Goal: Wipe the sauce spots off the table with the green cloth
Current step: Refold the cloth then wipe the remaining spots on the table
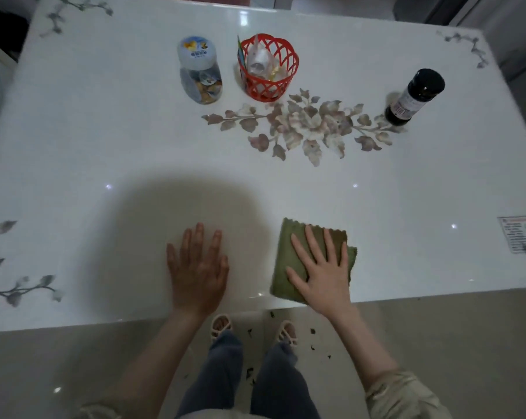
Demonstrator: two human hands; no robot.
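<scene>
A folded green cloth (286, 261) lies on the white glossy table (134, 146) near its front edge, right of centre. My right hand (322, 267) presses flat on the cloth with straight, spread fingers. My left hand (196, 270) rests flat on the bare tabletop to the left of the cloth, a hand's width away from it, fingers straight. No sauce spots show on the visible table surface; the hands and the cloth hide what lies under them.
At the back stand a clear jar with a pale lid (199, 71), a red lattice basket (267, 68) holding wrappers, and a dark bottle (414, 96) at the right. A floral pattern (304, 125) decorates the table's middle. A printed label (521, 234) is at the right edge.
</scene>
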